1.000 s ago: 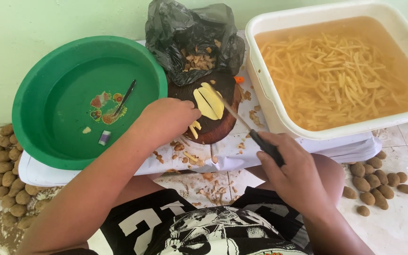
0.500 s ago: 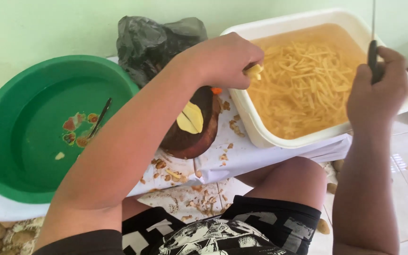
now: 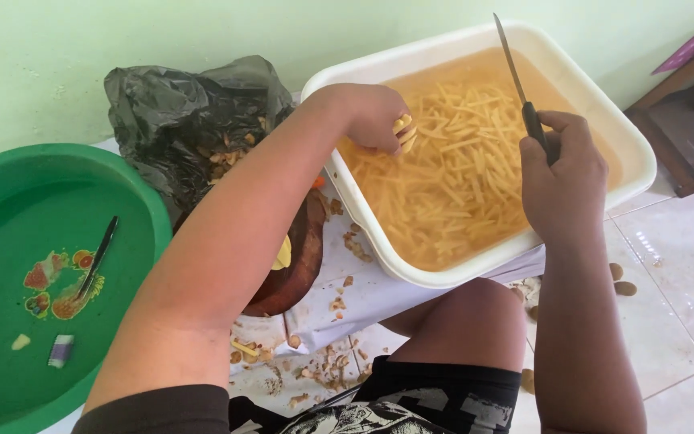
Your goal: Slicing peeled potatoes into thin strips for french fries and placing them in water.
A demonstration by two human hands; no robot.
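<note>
Holding a small bunch of cut potato sticks (image 3: 402, 133), my left hand (image 3: 373, 116) is closed around them over the near-left part of the white tub (image 3: 604, 104), just above the cloudy water. Many more yellow sticks lie in that tub. My right hand (image 3: 562, 177) is shut on the black handle of a knife (image 3: 521, 96), blade pointing up and away over the tub's right half. Both hands are apart from each other. On the table left of the tub, a dark round cutting board (image 3: 299, 265) carries a piece of sliced potato (image 3: 283, 253), partly hidden by my left forearm. Behind it sits a black plastic bag (image 3: 178, 120) with peelings. A green basin (image 3: 9, 241) at far left holds a peeler (image 3: 96, 257). Peel scraps (image 3: 323, 366) litter the cloth and the floor.
</note>
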